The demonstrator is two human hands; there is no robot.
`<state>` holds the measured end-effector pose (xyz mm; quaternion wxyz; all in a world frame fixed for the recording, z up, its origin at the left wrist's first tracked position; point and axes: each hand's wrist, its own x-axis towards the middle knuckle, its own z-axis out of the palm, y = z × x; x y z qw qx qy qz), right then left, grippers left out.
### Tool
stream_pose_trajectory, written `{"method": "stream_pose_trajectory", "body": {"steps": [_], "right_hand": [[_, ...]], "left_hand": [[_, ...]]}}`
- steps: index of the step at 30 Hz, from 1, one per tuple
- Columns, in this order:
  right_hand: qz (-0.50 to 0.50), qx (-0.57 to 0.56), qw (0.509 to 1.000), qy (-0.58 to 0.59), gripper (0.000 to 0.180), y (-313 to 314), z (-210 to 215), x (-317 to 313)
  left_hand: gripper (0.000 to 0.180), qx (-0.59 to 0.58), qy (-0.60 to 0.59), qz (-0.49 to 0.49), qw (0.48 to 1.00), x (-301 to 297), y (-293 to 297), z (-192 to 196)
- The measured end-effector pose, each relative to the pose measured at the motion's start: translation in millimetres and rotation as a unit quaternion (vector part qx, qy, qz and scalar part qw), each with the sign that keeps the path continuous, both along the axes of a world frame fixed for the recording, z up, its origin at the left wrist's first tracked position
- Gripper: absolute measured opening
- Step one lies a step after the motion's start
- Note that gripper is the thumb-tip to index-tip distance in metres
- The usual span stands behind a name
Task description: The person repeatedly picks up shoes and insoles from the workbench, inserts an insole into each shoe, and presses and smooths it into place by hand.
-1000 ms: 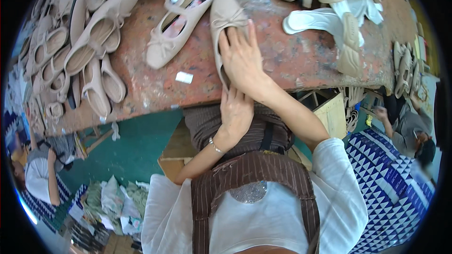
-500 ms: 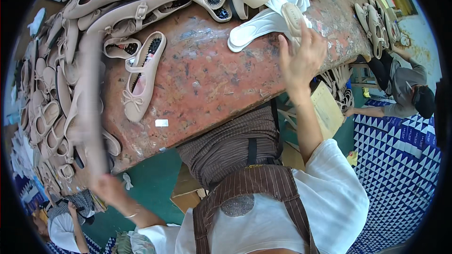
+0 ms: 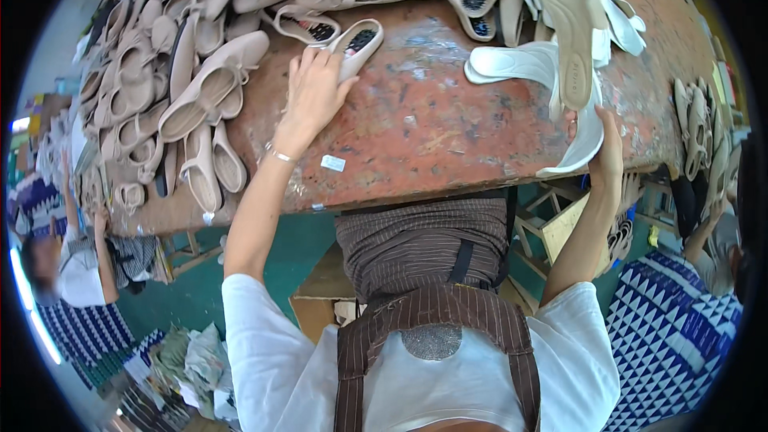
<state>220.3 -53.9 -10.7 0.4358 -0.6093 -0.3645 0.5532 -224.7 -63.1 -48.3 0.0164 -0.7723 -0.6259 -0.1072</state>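
Left hand flat on reddish worn bench, fingers loosely spread, fingertips touching beige flat shoe lying sole-down at far left-centre. Right hand at near right bench edge, fingers curled around white insole, gripping it. Tan sole lies across white insoles just beyond. Heap of beige shoes piled far left.

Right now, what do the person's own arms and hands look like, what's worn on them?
Both forearms are bare, with short white sleeves ending around the upper arms. The left hand has a thin silver bracelet at the wrist. The right hand shows no glove, and no ring or watch is visible. Brown striped straps run over the white top.
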Motion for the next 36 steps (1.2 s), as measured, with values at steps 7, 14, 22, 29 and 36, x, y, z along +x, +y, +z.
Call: {"method": "stream_pose_trajectory", "body": {"steps": [7,14,22,29,36], "right_hand": [[-0.050,0.117,0.973,-0.193,0.033,-17.7,-19.3,-8.1],[0.097,0.160,0.943,-0.274,0.051,-48.3,-8.3,-104.5],[0.208,0.087,0.952,-0.207,0.039,-70.0,3.5,-123.5],[0.068,-0.012,0.988,0.141,0.046,-62.8,9.5,-64.2],[-0.057,0.073,0.937,0.337,0.066,-66.1,-20.7,14.0]], "left_hand": [[0.016,0.062,-0.025,-0.222,0.973,41.6,-46.3,62.4],[0.043,-0.048,-0.177,-0.125,0.975,68.2,-76.2,39.8],[0.035,-0.041,-0.564,0.097,0.819,175.7,-6.6,10.8],[0.030,0.059,-0.523,0.138,0.839,194.6,52.5,-2.8],[0.058,0.162,-0.266,0.101,0.945,137.4,-3.9,25.4]]}}
